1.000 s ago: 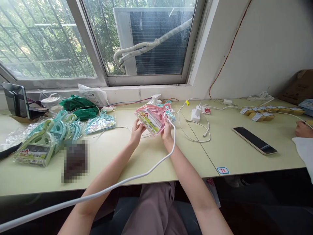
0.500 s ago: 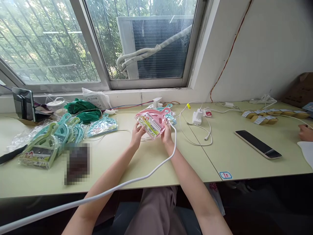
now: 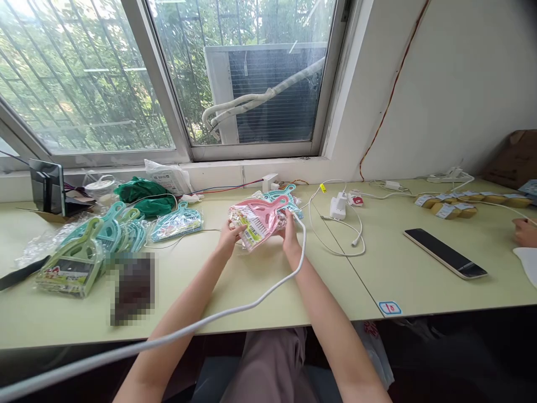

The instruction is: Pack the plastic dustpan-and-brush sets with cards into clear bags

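Note:
A pink dustpan and brush set (image 3: 260,218) in clear wrapping is held between both hands over the middle of the table. My left hand (image 3: 230,237) grips its lower left corner, thumb on the front over the printed label. On the other side my right hand (image 3: 290,232) closes on its right edge below the handle. Right behind it lies a wrapped blue dustpan set (image 3: 282,196), partly hidden. A further blue set (image 3: 177,223) rests to the left. Beyond that, several blue and green sets are piled, a green dustpan set (image 3: 73,267) in front.
A white cable (image 3: 235,309) crosses in front of my arms. Chargers (image 3: 338,206) with looped cords, a phone (image 3: 445,253) and yellow packs (image 3: 453,209) lie to the right. A green bag (image 3: 145,195) and a tablet (image 3: 47,187) stand at the back left. Another person's hand (image 3: 525,232) shows at the right edge.
The pink dustpan set has tilted a little and moved slightly left in my hands, showing more of the blue set behind. The head view has tipped slightly upward.

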{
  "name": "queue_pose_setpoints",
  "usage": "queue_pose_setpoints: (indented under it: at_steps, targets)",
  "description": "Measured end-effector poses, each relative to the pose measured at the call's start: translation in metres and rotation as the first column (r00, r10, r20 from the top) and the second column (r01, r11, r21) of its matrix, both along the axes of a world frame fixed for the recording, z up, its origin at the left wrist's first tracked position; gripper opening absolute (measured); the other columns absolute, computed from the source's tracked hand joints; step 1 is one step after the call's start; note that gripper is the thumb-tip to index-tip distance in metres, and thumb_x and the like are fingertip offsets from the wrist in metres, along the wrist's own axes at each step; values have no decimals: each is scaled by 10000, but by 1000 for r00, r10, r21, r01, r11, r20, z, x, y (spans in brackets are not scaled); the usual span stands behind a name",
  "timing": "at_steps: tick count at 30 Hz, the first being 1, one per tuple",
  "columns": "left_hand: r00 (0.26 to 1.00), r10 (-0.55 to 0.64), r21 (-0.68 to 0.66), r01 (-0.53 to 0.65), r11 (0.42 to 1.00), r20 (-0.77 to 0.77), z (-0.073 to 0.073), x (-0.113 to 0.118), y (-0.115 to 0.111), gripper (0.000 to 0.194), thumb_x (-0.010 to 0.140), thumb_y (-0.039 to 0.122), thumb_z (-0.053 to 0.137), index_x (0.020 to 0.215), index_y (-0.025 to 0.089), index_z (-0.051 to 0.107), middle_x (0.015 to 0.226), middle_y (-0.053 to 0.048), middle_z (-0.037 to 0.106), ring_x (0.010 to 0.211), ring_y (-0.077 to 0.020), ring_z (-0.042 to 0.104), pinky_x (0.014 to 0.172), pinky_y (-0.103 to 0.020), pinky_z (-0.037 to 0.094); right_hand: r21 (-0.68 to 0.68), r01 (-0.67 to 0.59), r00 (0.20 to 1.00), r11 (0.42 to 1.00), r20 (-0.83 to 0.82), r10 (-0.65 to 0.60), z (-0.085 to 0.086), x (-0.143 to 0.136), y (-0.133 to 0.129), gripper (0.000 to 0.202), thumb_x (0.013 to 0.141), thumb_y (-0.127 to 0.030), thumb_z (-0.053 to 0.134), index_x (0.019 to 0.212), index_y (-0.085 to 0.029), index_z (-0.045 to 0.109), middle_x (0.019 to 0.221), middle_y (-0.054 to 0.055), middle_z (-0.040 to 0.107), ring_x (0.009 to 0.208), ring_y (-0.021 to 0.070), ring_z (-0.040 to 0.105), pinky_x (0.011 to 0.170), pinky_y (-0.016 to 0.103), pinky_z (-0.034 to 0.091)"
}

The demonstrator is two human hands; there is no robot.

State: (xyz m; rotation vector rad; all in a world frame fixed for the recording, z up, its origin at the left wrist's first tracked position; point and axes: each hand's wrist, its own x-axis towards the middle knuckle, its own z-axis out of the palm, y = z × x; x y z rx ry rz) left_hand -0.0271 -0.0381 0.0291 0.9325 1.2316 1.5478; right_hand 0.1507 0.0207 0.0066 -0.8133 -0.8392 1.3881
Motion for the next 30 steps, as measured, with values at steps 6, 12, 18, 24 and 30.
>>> queue_pose_setpoints:
  at_steps: [6,12,18,24,30]
  targets:
    - [967,-224,-18,224,974,-120,14,-27,-3,669,533,286,839,1111,185,517,799,-53,724,732,-227,700,660,-312,539,-54,95,995,994,22,-94,-1,21,12,321,749,-473,651,916,-200,672,800,12,693,598,122,627,511,216,518]
    - [965,-215,-33,212,977,-152,14,-35,-3,630,548,264,827,1104,186,542,822,-67,731,758,-232,704,654,-301,543,-93,-7,999,996,37,10,9,30,4,228,737,-359,706,910,-217,661,816,7,709,637,149,672,536,244,554]
    - [983,-119,4,120,993,-137,14,-43,0,634,523,246,838,1085,185,550,804,-49,727,753,-230,706,691,-325,558,-185,-348,920,919,122,373,11,22,-3,300,643,-249,817,892,-184,662,742,37,714,604,193,698,509,277,567]
    - [991,-73,25,77,997,-112,12,-54,3,605,537,210,835,1073,176,556,838,-57,729,728,-208,702,677,-311,566,-136,-300,922,944,211,324,1,26,8,181,690,-297,791,772,-158,710,760,70,740,610,162,697,493,219,553]
    - [995,-53,38,57,998,-86,6,-60,7,631,539,184,828,1105,169,550,883,-69,734,765,-212,709,684,-306,571,-113,-303,883,946,341,323,8,26,2,239,682,-391,783,697,-163,713,761,78,746,619,176,696,483,230,537]
